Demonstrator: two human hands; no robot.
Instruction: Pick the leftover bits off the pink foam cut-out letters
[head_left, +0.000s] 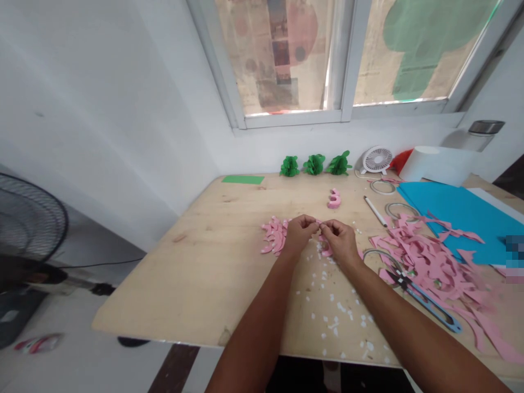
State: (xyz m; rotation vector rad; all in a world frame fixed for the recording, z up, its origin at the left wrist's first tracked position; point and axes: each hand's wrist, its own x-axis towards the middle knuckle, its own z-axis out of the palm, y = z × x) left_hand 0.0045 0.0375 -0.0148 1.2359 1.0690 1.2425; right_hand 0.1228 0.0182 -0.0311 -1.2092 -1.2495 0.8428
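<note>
Head view: left hand [298, 233] and right hand [339, 242] are close together above the plywood tabletop [164, 284], fingertips meeting and pinching a small pink paper piece [318, 222] between them; its exact shape is hidden by the fingers. Both forearms come in from the bottom of the frame. A pile of pink paper cutouts [274, 236] lies just beside the left hand, and more pink pieces [326, 251] sit directly under the right hand. Small white paper scraps [338, 308] are scattered on the wood in front of the hands. To the right are blue-handled scissors [426, 300], lying on the edge of a large heap of pink paper offcuts [429, 267], which partly covers a blue paper sheet [458, 218]. Farther up are a white marker [375, 210], two thin grey rings [382, 186], and a curled pink cutout [333, 199] standing alone on the wood. Along the back edge, by the wall, sit three green tissue pom-poms [314, 164], a green card [243, 179], a small white fan [376, 161], and a white roll [434, 164]. A black standing fan [24, 218] is on the floor at left, below the wall.
</note>
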